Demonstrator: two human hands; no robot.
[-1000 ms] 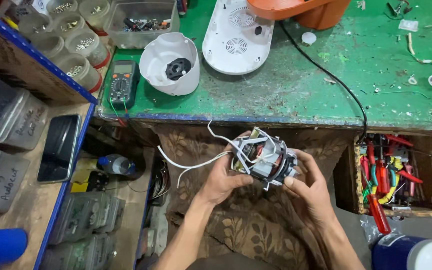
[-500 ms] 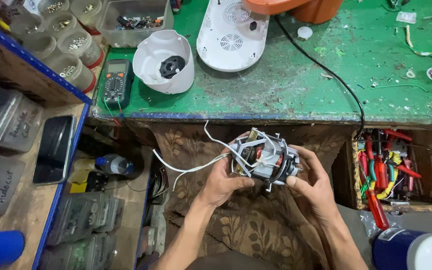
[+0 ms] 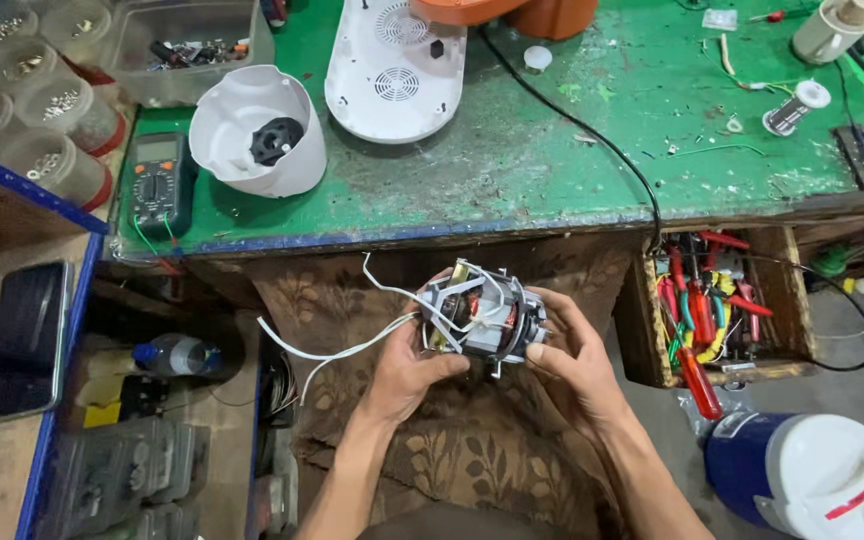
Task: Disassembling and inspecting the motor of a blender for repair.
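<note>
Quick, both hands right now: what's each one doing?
Left hand: closed around the left end of the electric motor.
Right hand: gripping the motor's right end, fingers curled on it.

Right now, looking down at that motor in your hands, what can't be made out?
Head view only:
- Motor: underside hidden by left hand and right hand.
- Jars: contents too small to tell.
- White and blue jug: cut off by the frame's edge.
- Tools in the drawer: tangled, overlapping.
</note>
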